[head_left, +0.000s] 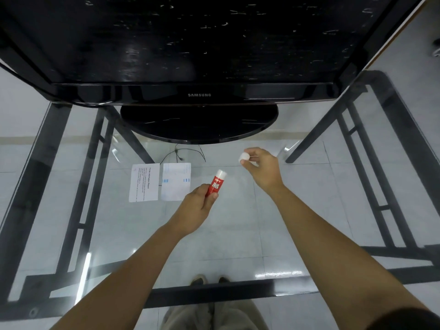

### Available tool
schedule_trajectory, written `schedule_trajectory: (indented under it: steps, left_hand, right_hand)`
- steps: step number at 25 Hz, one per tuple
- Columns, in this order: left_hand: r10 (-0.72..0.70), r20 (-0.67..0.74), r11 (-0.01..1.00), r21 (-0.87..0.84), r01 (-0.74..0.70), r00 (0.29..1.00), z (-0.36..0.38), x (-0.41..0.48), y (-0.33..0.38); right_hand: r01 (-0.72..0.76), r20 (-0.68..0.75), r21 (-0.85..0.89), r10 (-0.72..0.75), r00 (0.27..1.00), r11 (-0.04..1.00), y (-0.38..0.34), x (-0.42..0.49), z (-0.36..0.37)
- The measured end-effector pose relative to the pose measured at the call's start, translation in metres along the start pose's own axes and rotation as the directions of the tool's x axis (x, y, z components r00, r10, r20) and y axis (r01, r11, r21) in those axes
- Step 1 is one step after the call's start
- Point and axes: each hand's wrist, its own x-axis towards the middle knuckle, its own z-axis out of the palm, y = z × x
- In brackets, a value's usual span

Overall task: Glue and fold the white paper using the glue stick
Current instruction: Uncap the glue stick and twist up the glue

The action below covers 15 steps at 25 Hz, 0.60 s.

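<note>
My left hand (198, 206) grips the lower end of a red glue stick (217, 183), which points up and away with its white tip uncovered. Off to the right and higher, my right hand (260, 167) pinches the white cap (244, 157) between its fingertips, apart from the stick. Two white paper pieces lie flat on the glass table just left of the glue stick: a printed sheet (144, 182) and a piece with faint blue marks (176, 181) beside it.
A black Samsung monitor (199, 95) on a round stand (199, 122) fills the far side of the glass table (226, 234). Black table legs and a tiled floor show through the glass. My feet appear below the near edge.
</note>
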Motion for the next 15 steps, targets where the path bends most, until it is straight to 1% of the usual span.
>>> schedule_trajectory:
  steps: [2,5,8,10,13,15]
  left_hand:
    - [-0.002,-0.024,1.0,-0.01,0.002,1.0,-0.006,0.001,0.001]
    - [0.0,-0.028,1.0,-0.004,0.0,1.0,-0.011,0.0,-0.002]
    - [-0.006,-0.036,1.0,-0.014,0.006,0.999,-0.011,-0.004,-0.007]
    - [-0.013,-0.038,1.0,-0.02,0.012,0.999,-0.01,-0.006,-0.009]
    - [-0.003,-0.04,1.0,-0.021,0.002,0.999,-0.009,-0.007,-0.009]
    - [0.005,-0.051,1.0,-0.029,-0.007,0.999,-0.01,-0.007,-0.005]
  right_hand:
    - [0.015,0.05,-0.148,-0.008,0.999,0.989,0.011,0.002,0.006]
    - [0.032,0.066,-0.237,-0.016,0.998,0.971,0.018,0.006,0.012]
    - [0.06,0.069,-0.259,-0.043,0.997,0.964,0.021,0.008,0.016]
    - [0.056,0.084,-0.258,-0.035,0.996,0.965,0.025,0.009,0.016]
    - [0.014,0.117,-0.244,0.016,0.993,0.97,0.027,0.011,0.011]
    - [-0.016,0.093,-0.202,0.036,0.995,0.979,0.023,0.007,0.006]
